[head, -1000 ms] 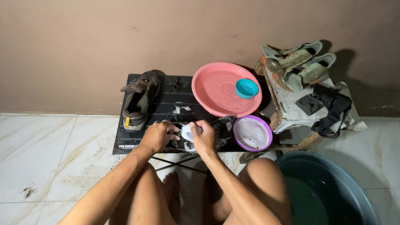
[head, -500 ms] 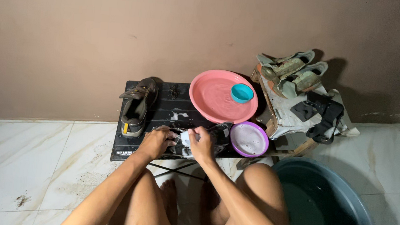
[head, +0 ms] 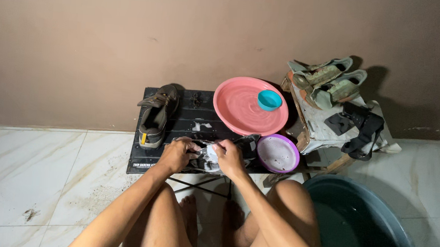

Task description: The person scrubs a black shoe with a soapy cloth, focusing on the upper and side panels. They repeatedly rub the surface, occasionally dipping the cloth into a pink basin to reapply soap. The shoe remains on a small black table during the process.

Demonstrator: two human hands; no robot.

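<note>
Soapy dark shoe point(head: 217, 152) between left hand point(head: 176, 154) and right hand point(head: 230, 158); both closed on it.

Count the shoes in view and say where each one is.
4: a brown shoe on the black table's left, a soapy dark shoe under both hands, two green shoes against the wall. Others may be hidden.

Low desk point(head: 178, 128) against a wall, with items on it and beside it.
A shoe point(head: 156, 114) lies at the desk's left end, a basin point(head: 242, 109) holding a small cup point(head: 269, 99) at the right, and a bowl point(head: 278, 153) in front of the basin. To the right, a stool point(head: 319, 131) carries a pair of shoes point(head: 325, 82). A tub point(head: 363, 234) stands on the floor, front right.
</note>
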